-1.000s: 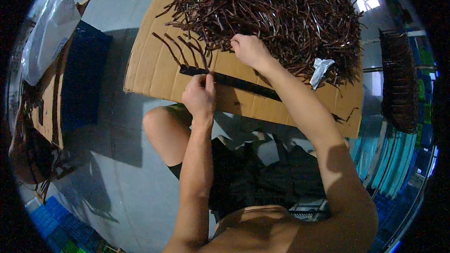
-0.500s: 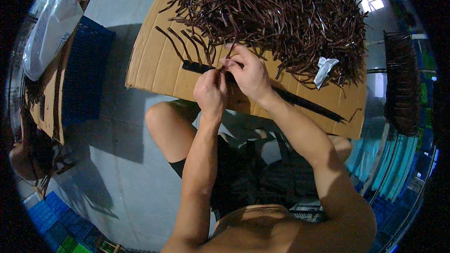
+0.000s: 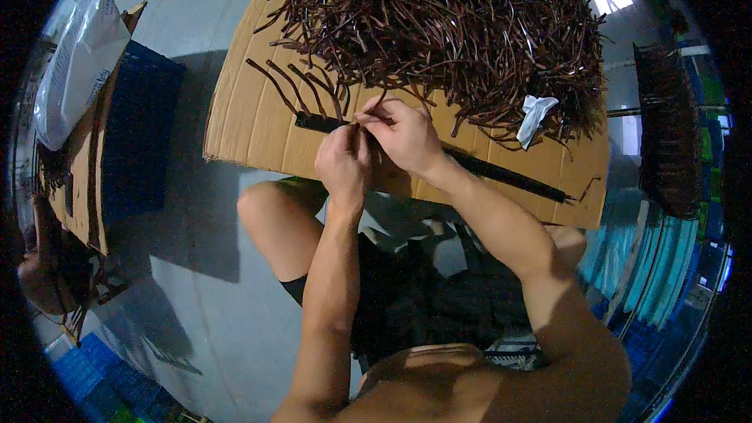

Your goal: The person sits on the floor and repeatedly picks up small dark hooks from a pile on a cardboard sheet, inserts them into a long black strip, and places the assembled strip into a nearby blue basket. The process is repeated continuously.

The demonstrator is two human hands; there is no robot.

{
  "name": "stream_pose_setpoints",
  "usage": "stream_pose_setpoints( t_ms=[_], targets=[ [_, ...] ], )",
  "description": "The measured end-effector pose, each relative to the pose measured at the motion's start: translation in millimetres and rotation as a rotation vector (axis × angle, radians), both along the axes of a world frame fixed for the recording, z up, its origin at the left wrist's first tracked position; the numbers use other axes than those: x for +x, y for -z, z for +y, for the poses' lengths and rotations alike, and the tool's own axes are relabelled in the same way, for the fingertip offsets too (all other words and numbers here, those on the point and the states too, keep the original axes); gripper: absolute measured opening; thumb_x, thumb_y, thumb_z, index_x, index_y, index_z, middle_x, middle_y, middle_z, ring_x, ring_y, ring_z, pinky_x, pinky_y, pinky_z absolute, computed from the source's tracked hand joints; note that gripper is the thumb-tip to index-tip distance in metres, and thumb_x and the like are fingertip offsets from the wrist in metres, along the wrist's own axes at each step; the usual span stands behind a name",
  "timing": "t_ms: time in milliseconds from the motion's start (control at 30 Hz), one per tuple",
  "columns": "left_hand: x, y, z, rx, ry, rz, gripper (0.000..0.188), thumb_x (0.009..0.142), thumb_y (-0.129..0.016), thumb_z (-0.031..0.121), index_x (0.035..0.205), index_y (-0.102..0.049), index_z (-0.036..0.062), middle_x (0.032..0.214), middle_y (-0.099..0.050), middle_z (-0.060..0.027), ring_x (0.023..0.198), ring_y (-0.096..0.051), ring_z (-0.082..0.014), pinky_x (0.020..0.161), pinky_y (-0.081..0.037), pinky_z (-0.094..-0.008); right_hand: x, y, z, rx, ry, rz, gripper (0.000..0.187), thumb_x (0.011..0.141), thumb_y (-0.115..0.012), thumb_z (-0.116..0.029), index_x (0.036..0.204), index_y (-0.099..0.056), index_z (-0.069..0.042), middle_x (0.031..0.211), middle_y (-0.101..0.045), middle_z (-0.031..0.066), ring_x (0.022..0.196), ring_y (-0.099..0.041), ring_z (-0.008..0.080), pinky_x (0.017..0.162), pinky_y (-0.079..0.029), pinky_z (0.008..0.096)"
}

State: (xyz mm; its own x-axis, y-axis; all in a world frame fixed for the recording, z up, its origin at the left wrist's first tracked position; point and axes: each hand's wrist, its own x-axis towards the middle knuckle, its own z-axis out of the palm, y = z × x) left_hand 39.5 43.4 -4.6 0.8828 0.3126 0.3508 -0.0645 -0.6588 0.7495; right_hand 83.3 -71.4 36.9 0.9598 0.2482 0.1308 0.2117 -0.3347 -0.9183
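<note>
My two hands meet over the near part of a cardboard sheet that lies on the floor in front of my knees. My left hand is curled, its fingertips closed on the lower end of a thin brown strip, and my right hand comes in from the other side with thumb and forefinger pinched on the same strip, so the two hands touch each other at the knuckles. The strip rises from my fingers toward the big heap of brown strips that covers the far half of the cardboard, and I cannot tell exactly where it ends among the others. Just under my hands a long black rod lies flat across the cardboard, running from left of my fingers out to the right edge; my hands hide its middle. A few loose strips lie fanned out side by side just left of my hands, apart from the heap. A crumpled white scrap sits at the near right edge of the heap. Off the cardboard to the right stands a dark rack filled with more strips. To my left are a blue crate and, past it, a white plastic bag.
</note>
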Motion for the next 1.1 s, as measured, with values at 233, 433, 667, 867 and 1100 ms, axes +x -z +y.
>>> stream_pose_setpoints(
  t_ms=[233, 433, 667, 867, 1100],
  targets=[
    [-0.4, -1.4, 0.0, -0.031, -0.002, 0.014, 0.012, 0.084, -0.063, 0.016, 0.08, -0.062, 0.0047, 0.075, -0.062, -0.0132, 0.071, -0.059, -0.032, 0.063, -0.047, -0.0395, 0.1, 2.2, -2.5, 0.047, -0.008, -0.011, 0.009, 0.089, -0.061, -0.004, 0.095, -0.058, 0.002, 0.087, -0.068, 0.0083, 0.082, -0.065, 0.0123, 0.074, -0.052, 0.0253],
    [-1.1, 3.4, 0.0, -0.02, -0.015, -0.01, 0.011, 0.083, -0.063, 0.016, 0.08, -0.062, 0.0046, 0.075, -0.062, -0.0132, 0.071, -0.059, -0.0321, 0.064, -0.047, -0.0397, 1.1, -1.6, -0.8, 0.026, -0.035, 0.045, 0.01, 0.089, -0.061, -0.006, 0.094, -0.062, 0.002, 0.086, -0.068, 0.0092, 0.081, -0.066, 0.0132, 0.073, -0.051, 0.0259],
    [-2.4, 1.3, 1.1, -0.021, -0.009, -0.008, 0.011, 0.083, -0.064, 0.016, 0.079, -0.063, 0.0048, 0.076, -0.062, -0.0136, 0.071, -0.059, -0.032, 0.064, -0.048, -0.0395, 7.6, -10.0, -2.8, -0.194, -0.185, -0.124, 0.015, 0.085, -0.063, -0.008, 0.098, -0.066, 0.0, 0.085, -0.067, 0.0097, 0.077, -0.065, 0.0151, 0.072, -0.051, 0.0276],
    [0.2, -1.3, 16.4, -0.148, -0.138, 0.189, 0.014, 0.084, -0.064, 0.018, 0.082, -0.067, 0.0046, 0.071, -0.064, -0.0128, 0.067, -0.062, -0.0309, 0.063, -0.049, -0.0387, 77.9, -12.4, -14.3, -0.371, -0.064, 0.17, 0.026, 0.089, -0.058, -0.018, 0.11, -0.062, -0.004, 0.083, -0.067, 0.0145, 0.073, -0.065, 0.0272, 0.066, -0.052, 0.0371],
    [-2.7, 1.7, 3.4, -0.044, -0.023, -0.059, 0.015, 0.081, -0.067, 0.017, 0.088, -0.066, 0.0039, 0.082, -0.065, -0.0142, 0.075, -0.063, -0.031, 0.068, -0.051, -0.0376, 70.6, 8.2, -2.3, -0.6, 0.136, -0.1, 0.022, 0.092, -0.054, -0.019, 0.099, -0.064, -0.001, 0.079, -0.069, 0.0143, 0.071, -0.067, 0.0267, 0.066, -0.052, 0.0352]
  ],
)
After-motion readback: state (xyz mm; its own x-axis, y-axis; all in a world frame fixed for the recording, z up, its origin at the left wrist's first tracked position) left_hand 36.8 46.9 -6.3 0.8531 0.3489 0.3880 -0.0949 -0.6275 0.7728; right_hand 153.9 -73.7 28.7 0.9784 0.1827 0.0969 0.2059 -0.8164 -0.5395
